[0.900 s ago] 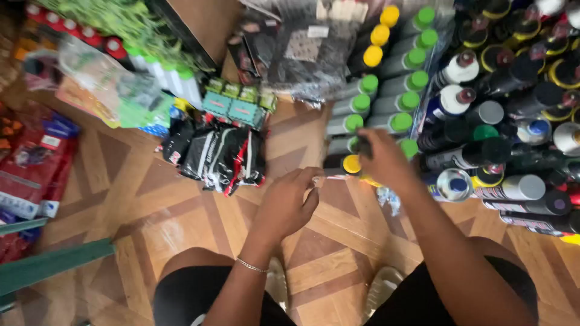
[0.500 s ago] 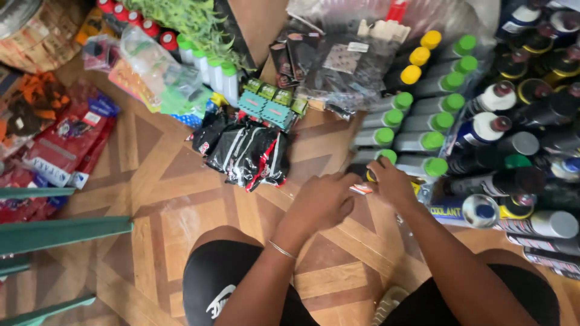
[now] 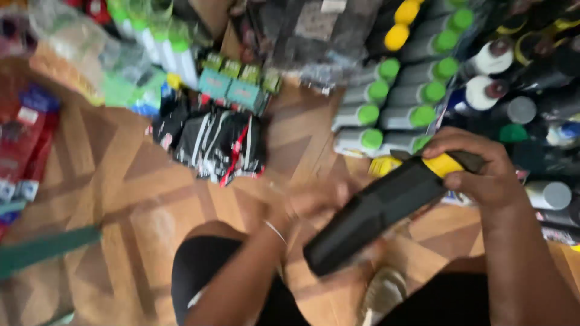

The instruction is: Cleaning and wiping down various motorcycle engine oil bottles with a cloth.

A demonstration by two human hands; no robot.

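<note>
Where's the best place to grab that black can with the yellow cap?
Probably around the black can's bare lower body, from its left side. It lies tilted, yellow cap up right, and the right hand already covers that cap end. The left hand, blurred, is nearest the free body.

Wood parquet floor (image 3: 139, 199) beneath my knees. Lying directly on it: black striped packets (image 3: 217, 145), just beside teal boxes (image 3: 232, 90); rows of grey cans with green caps (image 3: 386, 111) on their sides; dark cans (image 3: 531, 108) at right; red packets (image 3: 27, 145) at left.
</note>
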